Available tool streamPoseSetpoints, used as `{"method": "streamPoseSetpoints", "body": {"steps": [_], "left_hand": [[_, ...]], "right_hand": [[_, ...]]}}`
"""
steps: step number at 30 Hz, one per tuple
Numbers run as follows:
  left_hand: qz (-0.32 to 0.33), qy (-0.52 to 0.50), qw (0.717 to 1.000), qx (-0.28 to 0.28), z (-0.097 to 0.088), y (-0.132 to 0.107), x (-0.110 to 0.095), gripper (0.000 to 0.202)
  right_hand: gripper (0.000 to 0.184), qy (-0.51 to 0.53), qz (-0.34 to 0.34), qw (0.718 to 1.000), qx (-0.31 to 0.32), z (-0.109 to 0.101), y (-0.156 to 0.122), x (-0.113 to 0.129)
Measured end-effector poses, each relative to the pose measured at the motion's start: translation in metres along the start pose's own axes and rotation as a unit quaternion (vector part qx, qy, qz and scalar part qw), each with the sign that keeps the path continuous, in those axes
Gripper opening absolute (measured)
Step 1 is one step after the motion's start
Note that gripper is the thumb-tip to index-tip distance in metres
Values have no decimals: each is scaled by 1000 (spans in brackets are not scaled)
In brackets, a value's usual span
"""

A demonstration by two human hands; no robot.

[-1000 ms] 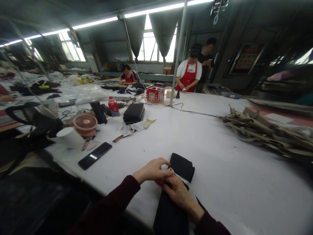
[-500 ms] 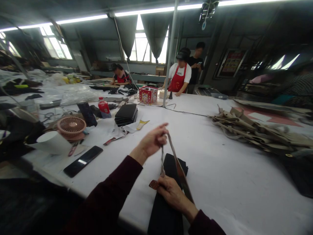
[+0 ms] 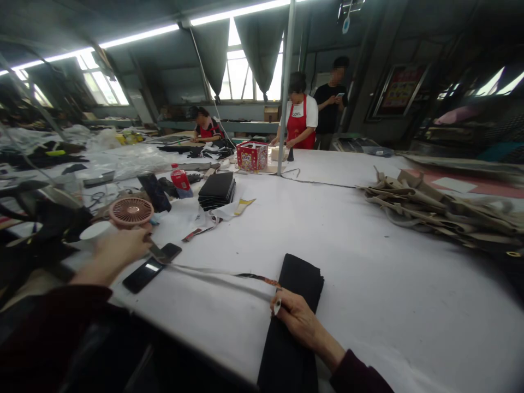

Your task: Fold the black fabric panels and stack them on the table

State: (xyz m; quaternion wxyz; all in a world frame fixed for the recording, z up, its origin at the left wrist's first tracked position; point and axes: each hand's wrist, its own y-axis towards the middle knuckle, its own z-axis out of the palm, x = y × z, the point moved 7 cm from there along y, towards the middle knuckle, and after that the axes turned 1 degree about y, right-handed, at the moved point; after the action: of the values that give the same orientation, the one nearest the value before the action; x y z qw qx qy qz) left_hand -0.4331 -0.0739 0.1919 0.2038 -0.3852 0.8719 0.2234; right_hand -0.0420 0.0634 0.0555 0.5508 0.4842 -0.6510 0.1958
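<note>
My left hand (image 3: 125,245), blurred, is closed at the left beside the pink fan. A long narrow strip (image 3: 216,273) stretches from its fingertips, over the phone, to my right hand, in two strands for much of its length. The strip is pale grey, with a brown, dark-marked part near the right hand. My right hand (image 3: 297,316) pinches the strip; a small pale end sticks out past the thumb. Under that hand lies a folded stack of black cloth (image 3: 301,273), its far end uncovered.
Left on the white table (image 3: 347,229) are a phone (image 3: 139,279), a pink fan (image 3: 131,211), a red-labelled bottle (image 3: 181,183) and a black stack (image 3: 216,186). Tan pieces (image 3: 434,210) are heaped right. A pole (image 3: 286,87) rises mid-table; several people are beyond.
My left hand has swung left and down from above the black cloth to beside the fan, drawing the strip out sideways. My right hand stays over the cloth, its grip turned.
</note>
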Motion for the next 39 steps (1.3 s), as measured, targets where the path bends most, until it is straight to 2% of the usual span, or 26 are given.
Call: {"method": "streamPoseSetpoints", "body": {"steps": [2,3,5,6,8,10,14,15,17,20,22,23,25,27,31,33,35,37,39], "left_hand": [[104,17,993,46,45,-50,-43,47],[175,-30,975,133,79,-80,-72,57],[275,-122,904,305,140,-141,-127,68],[311,-141,870,357,163,-165,-149,72],[356,-152,830,401,195,-193,-177,77],[359,-160,829,397,212,-197,-184,67],[282,-184,872,355,224,-191,-159,18],[255,-191,886,336,224,-192,-151,15],[205,-215,910,290,224,-200,-138,22],[126,-273,922,242,228,-212,-127,33],[51,-325,911,249,237,-216,-121,35],[2,-355,894,272,244,-216,-118,36],[-84,-407,844,338,259,-219,-115,36],[-127,-432,799,398,269,-220,-115,33],[-97,-429,767,468,272,-216,-116,30],[-70,-417,757,498,268,-213,-116,32],[1,-376,779,502,260,-206,-118,34],[93,-315,816,475,248,-197,-123,35],[155,-274,836,450,239,-192,-130,34]], "right_hand": [[22,-6,1,1000,3,1,0,-4],[23,-11,0,1000,4,2,0,-5],[24,-13,-4,1000,2,2,1,-6],[24,-11,-5,1000,1,3,1,-6],[24,0,-2,1000,0,3,2,-5],[27,10,6,1000,-3,2,2,-6],[28,15,19,999,-24,-2,0,-12],[26,13,16,999,-29,-2,-1,-14],[24,10,18,999,-50,-4,-3,-18],[21,-1,43,994,-96,-7,-5,-24],[14,-6,63,991,-122,-8,-5,-27],[12,-6,69,989,-132,-8,-6,-28],[14,-2,73,987,-144,-9,-6,-28],[15,-18,55,989,-133,-7,-6,-25],[32,-97,-20,991,-93,0,-6,-11],[28,-113,-29,990,-80,5,-6,-8],[21,-114,-16,991,-71,8,-6,-9],[19,-106,1,992,-65,9,-5,-11],[20,-85,14,995,-59,8,-4,-14]]}}
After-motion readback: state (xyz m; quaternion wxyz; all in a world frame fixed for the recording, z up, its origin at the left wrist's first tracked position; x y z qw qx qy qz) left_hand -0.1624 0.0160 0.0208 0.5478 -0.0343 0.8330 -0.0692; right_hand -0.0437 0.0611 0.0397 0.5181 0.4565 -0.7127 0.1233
